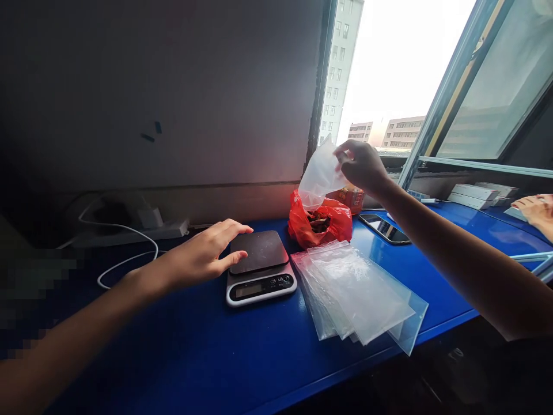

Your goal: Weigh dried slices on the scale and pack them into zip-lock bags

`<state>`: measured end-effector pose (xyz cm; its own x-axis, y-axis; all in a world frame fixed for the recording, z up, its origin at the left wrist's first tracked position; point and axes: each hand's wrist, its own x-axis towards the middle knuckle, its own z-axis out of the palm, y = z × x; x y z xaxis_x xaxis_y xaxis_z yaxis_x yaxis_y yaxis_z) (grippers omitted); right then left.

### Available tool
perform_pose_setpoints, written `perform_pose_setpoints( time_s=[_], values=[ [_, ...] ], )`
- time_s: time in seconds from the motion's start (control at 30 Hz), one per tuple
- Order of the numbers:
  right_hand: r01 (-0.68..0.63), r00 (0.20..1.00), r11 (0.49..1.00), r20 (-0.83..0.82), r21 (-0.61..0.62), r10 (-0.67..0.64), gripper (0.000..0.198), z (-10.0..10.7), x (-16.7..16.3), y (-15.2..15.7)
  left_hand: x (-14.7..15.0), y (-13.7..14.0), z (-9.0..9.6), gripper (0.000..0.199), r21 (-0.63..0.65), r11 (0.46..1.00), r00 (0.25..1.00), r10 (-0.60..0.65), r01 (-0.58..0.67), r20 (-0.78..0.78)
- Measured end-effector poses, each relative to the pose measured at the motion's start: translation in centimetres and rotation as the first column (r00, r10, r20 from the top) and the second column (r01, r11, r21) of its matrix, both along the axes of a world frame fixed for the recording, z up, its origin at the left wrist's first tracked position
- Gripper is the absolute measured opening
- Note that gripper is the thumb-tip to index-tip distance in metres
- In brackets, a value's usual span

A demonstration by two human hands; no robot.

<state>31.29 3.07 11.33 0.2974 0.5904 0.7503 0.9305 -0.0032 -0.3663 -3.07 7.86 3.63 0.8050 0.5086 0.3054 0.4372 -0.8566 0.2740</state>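
Pinched in my right hand (360,164) is a translucent plastic bag (319,176), raised over a red plastic bag (300,222). Dark brown pieces (318,223) show in the red bag's mouth; I cannot tell what they are. My left hand (222,245) is beside and partly over the dark plate of a digital kitchen scale (261,262), fingers stretched out and nothing in them. Whether its fingertips touch the plate is unclear. Just right of the scale lies a fanned stack of clear zip bags (358,294).
A smartphone (384,229) lies behind the zip bags on the blue table (194,357). A white cable (129,235) and a power strip (168,230) are at the left by the wall. White boxes (473,195) stand far right, near another person's hand (536,210).
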Motion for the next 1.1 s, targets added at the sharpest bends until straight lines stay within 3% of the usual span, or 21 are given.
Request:
perform_pose_setpoints(
  time_s=[0.17, 0.3, 0.43, 0.53, 0.63, 0.73, 0.8, 0.9, 1.0, 1.1],
  values=[
    [-0.028, 0.999, 0.987, -0.037, 0.159, 0.034, 0.016, 0.7, -0.1, -2.0, -0.3, -1.4, 0.3, 0.047, -0.110, 0.992, 0.991, 0.070, -0.058, 0.114],
    [-0.183, 0.953, 0.913, -0.162, 0.365, 0.256, 0.017, -1.8, -3.2, -5.6, -1.5, -3.8, -0.4, 0.050, -0.351, 0.933, 0.962, 0.167, -0.083, 0.217],
    [-0.446, 0.776, 0.804, -0.278, 0.392, 0.566, 0.016, -6.3, -8.3, -8.5, -2.2, -5.9, -2.0, 0.060, -0.565, 0.825, 0.905, 0.216, 0.032, 0.367],
    [-0.602, 0.610, 0.716, -0.375, 0.352, 0.698, 0.014, -9.1, -11.6, -8.7, -2.4, -6.3, -3.0, 0.061, -0.664, 0.741, 0.866, 0.261, 0.104, 0.427],
    [-0.685, 0.499, 0.670, -0.486, 0.285, 0.717, 0.019, -10.5, -13.4, -7.4, -2.9, -5.6, -3.8, 0.053, -0.662, 0.742, 0.788, 0.342, 0.109, 0.513],
    [-0.744, 0.419, 0.634, -0.593, 0.211, 0.688, 0.031, -11.1, -13.8, -5.8, -3.9, -4.4, -4.2, 0.040, -0.580, 0.813, 0.750, 0.357, 0.044, 0.557],
    [-0.734, 0.405, 0.649, -0.636, 0.202, 0.656, 0.033, -11.3, -13.5, -5.2, -4.5, -3.6, -4.1, 0.037, -0.547, 0.837, 0.757, 0.353, 0.007, 0.551],
    [-0.710, 0.417, 0.681, -0.671, 0.180, 0.613, 0.032, -11.8, -12.7, -4.8, -5.1, -2.8, -3.8, 0.039, -0.623, 0.782, 0.710, 0.430, 0.017, 0.558],
    [-0.763, 0.316, 0.630, -0.765, 0.146, 0.560, 0.034, -12.0, -12.0, -4.7, -5.3, -2.6, -3.4, 0.038, -0.701, 0.713, 0.639, 0.525, 0.030, 0.562],
    [-0.793, 0.213, 0.586, -0.827, 0.165, 0.521, 0.042, -12.0, -11.8, -4.7, -5.3, -2.9, -3.2, 0.034, -0.697, 0.717, 0.681, 0.493, 0.036, 0.542]
  ],
)
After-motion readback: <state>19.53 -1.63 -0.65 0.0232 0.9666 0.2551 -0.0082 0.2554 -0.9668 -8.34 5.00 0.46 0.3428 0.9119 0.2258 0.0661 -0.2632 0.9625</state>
